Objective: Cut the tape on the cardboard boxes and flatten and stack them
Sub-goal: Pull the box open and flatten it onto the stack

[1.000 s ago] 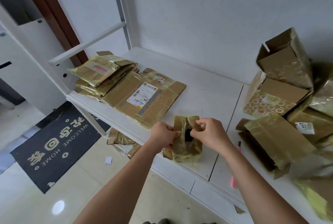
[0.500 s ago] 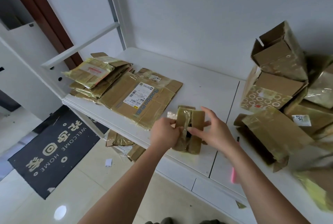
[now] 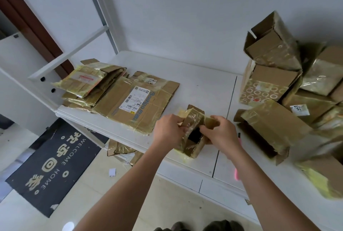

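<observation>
Both hands are on one small box (image 3: 193,134) wrapped in shiny tape, held just above the front edge of the white table (image 3: 200,86). The left hand (image 3: 168,131) has its fingers curled round the box's left side, thumb tucked in toward the flap. The right hand (image 3: 221,134) grips the right side the same way, fingers bent over a flap at the top. Between the two hands the box gapes — its dark inside shows through the open end, which faces up toward the person.

To the left on the table lies a stack of flattened boxes (image 3: 89,86), and beside it, touching it, a large flattened box (image 3: 137,100) with a white shipping label on top. On the right stands a pile of boxes (image 3: 274,67) not yet flattened, the top one tilted with its flaps open; a longer open box (image 3: 269,128) lies in front of that pile, near the right hand.

Just beyond the right wrist something pink (image 3: 237,174) lies on the table, mostly hidden by the arm — I cannot tell what it is. Down on the tiled floor sit a dark doormat (image 3: 53,165) and a few cardboard scraps (image 3: 120,149) under the table's edge.
</observation>
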{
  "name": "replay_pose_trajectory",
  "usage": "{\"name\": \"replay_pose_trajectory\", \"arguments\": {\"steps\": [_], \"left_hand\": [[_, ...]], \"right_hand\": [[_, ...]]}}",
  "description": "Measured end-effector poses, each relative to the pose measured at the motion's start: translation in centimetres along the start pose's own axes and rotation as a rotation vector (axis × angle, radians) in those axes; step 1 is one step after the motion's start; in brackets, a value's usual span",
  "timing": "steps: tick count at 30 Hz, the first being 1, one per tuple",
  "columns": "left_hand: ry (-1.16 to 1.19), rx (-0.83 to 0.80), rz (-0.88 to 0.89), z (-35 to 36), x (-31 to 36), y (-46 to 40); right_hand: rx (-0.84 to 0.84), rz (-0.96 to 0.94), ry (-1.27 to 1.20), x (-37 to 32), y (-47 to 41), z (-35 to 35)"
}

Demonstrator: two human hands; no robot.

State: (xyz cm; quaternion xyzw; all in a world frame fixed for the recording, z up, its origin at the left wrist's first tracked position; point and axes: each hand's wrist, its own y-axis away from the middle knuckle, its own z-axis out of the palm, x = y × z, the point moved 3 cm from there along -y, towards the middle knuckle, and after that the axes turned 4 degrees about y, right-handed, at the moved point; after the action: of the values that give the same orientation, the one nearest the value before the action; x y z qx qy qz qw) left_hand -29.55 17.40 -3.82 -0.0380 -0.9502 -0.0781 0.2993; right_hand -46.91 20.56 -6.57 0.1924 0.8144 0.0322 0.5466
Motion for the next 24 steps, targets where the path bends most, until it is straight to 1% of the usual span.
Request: {"name": "replay_pose_trajectory", "arguments": {"steps": [4, 6, 8, 11, 13, 14, 16, 18, 20, 21, 22, 24], "left_hand": [[0.005, 0.006, -0.003, 0.3, 0.0, -0.3], [-0.01, 0.007, -0.038, 0.1, -0.5, -0.6], [0.032, -0.027, -0.07, -0.3, -1.8, -1.3], [0.115, -0.072, -0.048, -0.7, -2.8, -2.0], [0.148, -0.016, -0.041, -0.6, -2.1, -1.8], [0.127, 0.018, -0.015, -0.4, -1.6, -1.6], [0.047, 0.028, 0.081, 0.6, -0.2, -1.3], [-0.063, 0.003, 0.138, 1.5, 1.1, -1.1], [-0.217, -0.026, 0.141, 1.9, 2.1, -1.1], [-0.279, -0.054, 0.122, 2.1, 2.3, -1.1], [-0.312, -0.077, 0.097, 2.1, 2.3, -1.1], [-0.302, -0.076, 0.077, 2.0, 2.1, -1.3]], "right_hand": [[-0.069, 0.019, -0.078, 0.0, -0.1, -0.7], [-0.124, -0.003, -0.104, 0.0, 0.2, -1.2], [-0.151, -0.045, -0.099, 0.2, 0.7, -1.4], [-0.095, -0.109, -0.051, 0.5, 1.2, -1.0], [-0.034, -0.169, 0.089, 0.5, 1.2, -0.8], [-0.009, -0.182, 0.146, 0.3, 1.2, -0.9], [0.017, -0.19, 0.248, 0.6, 0.9, -1.9], [-0.027, -0.259, 0.344, 0.8, 0.6, -2.5], [-0.072, -0.277, 0.318, 0.7, 0.4, -2.2], [-0.06, -0.268, 0.288, 0.8, 0.2, -2.0], [-0.031, -0.264, 0.262, 0.8, 0.1, -1.7], [0.002, -0.261, 0.222, 1.0, -0.1, -1.2]]}}
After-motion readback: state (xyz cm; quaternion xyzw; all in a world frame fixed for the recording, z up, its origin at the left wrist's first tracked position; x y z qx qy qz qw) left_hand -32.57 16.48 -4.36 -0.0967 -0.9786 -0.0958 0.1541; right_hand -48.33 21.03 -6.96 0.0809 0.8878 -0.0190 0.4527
